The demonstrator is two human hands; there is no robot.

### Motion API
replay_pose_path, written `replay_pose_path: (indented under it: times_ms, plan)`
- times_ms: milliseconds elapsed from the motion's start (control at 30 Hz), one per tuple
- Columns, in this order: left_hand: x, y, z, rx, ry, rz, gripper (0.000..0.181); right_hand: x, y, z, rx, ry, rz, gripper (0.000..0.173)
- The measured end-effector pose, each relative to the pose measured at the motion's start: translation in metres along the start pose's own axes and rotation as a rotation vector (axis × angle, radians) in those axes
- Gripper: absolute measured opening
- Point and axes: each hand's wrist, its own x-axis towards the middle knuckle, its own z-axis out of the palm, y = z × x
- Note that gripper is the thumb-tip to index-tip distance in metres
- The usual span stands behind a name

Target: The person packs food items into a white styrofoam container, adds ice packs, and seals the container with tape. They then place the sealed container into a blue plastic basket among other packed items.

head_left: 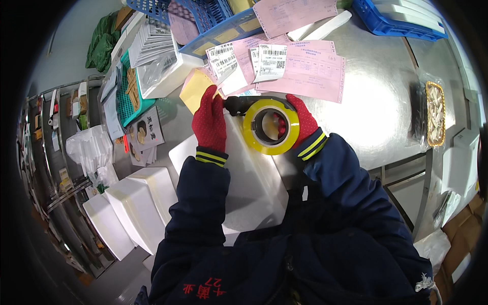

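My right hand (pixel 303 120), in a red dotted glove, grips a black tape dispenser (pixel 244 102) that carries a large roll of yellow packing tape (pixel 253 143). Its fingertips show through the roll's core. At the dispenser's front end is my left hand (pixel 207 124), also red-gloved, with thumb and fingers close together beside the black head. Whether they pinch the tape's loose end is too small to tell. Under both hands lies a white foam box (pixel 248 190), set at an angle and partly covered by my arms.
Pink printed forms (pixel 309 72) and white barcode labels (pixel 271 63) lie on the steel table (pixel 366 126) beyond my hands. Behind stands a blue basket (pixel 225 32). White foam boxes (pixel 133 206) sit at left, near a teal basket (pixel 146 105). A gold-rimmed tray (pixel 435 114) is at right.
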Motion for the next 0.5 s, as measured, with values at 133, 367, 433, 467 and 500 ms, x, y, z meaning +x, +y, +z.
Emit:
replay_pose_path:
  times_ms: [133, 367, 433, 467, 500]
  plan:
    - [0.007, -0.025, 0.007, 0.213, 0.089, 0.346, 0.021, -0.026, 0.011, -0.009, 0.350, -0.040, 0.199, 0.041]
    - [-0.034, 0.002, 0.008, 0.073, 0.249, 0.274, 0.036, -0.042, -0.027, 0.006, -0.388, 0.050, -0.161, 0.060]
    - [-0.093, -0.004, 0.013, 0.154, 0.227, 0.360, 0.045, -0.040, -0.027, 0.006, -0.399, 0.064, -0.171, 0.061]
    - [-0.130, 0.004, 0.009, 0.261, 0.147, 0.340, 0.053, -0.041, -0.028, 0.009, -0.421, 0.079, -0.199, 0.060]
    - [-0.166, 0.019, 0.004, 0.361, 0.067, 0.325, 0.061, -0.043, -0.030, 0.009, -0.449, 0.103, -0.229, 0.060]
